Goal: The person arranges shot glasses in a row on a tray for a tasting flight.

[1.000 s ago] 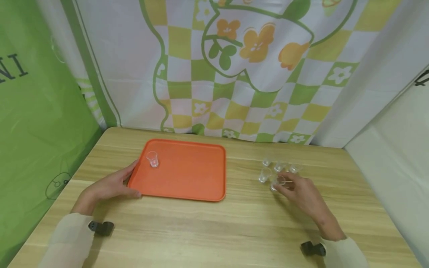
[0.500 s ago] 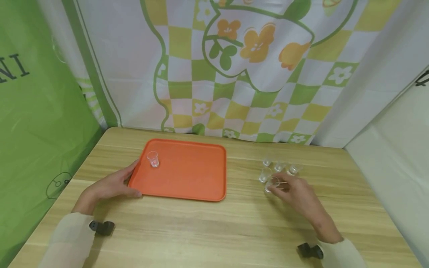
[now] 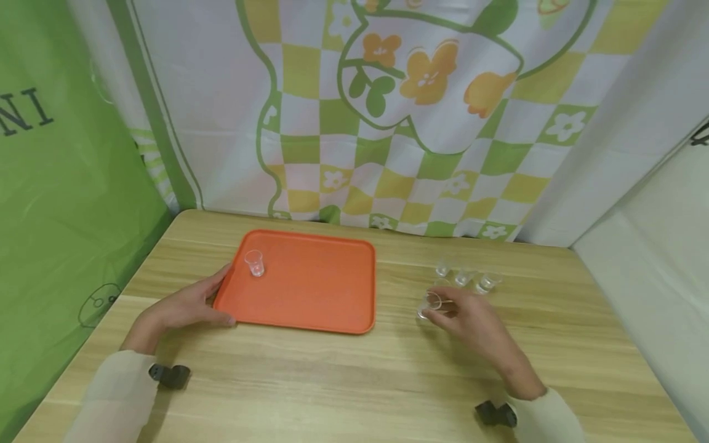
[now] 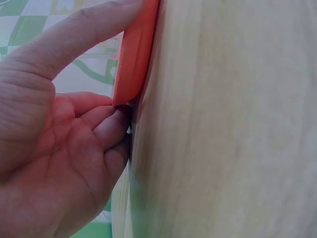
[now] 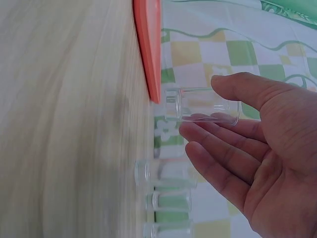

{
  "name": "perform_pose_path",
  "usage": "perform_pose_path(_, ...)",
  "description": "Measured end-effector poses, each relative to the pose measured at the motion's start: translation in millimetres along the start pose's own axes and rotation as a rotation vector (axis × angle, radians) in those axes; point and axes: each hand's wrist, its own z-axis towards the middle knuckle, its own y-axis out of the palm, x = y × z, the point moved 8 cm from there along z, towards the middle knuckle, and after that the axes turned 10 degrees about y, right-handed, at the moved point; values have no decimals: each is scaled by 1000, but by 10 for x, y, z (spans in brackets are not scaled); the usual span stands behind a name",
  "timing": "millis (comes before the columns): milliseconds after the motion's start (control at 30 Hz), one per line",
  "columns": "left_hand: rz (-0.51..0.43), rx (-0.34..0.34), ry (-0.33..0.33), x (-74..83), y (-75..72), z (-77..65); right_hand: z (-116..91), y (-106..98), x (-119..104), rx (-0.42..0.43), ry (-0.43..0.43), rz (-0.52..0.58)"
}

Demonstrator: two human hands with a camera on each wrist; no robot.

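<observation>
Wood-grain table (image 3: 343, 387), checked floral curtain (image 3: 410, 144), green sheet (image 3: 66, 197) left

Two forearms in loose, cream-coloured fabric sleeves, the left (image 3: 113, 394) and the right (image 3: 548, 421), reach forward from the lower corners of the head view. The bare left hand (image 3: 183, 304) lies low, its thumb (image 4: 84, 29) stretched out and spread well apart from the index finger, the other fingers (image 4: 109, 129) bending inward. The bare right hand (image 3: 476, 317) angles inward from its wrist, thumb (image 5: 242, 87) and foremost fingers facing each other in a pinch, the lower fingers (image 5: 220, 171) half bent, palm partly visible.
</observation>
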Motion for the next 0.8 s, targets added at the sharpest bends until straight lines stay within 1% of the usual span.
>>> perform_pose_path(267, -11, 2, 5, 2, -6, -1, 112, 126, -163, 1, -45, 31)
perform_pose_path(500, -19, 2, 3, -2, 9, -2, 209, 242, -246, -27, -42, 51)
perform_pose_path(700, -19, -1, -4, -3, 17, 5, 295, 311, -362, -70, -66, 84)
perform_pose_path(800, -16, 3, -2, 1, 7, -3, 351, 357, -431, -88, -73, 77)
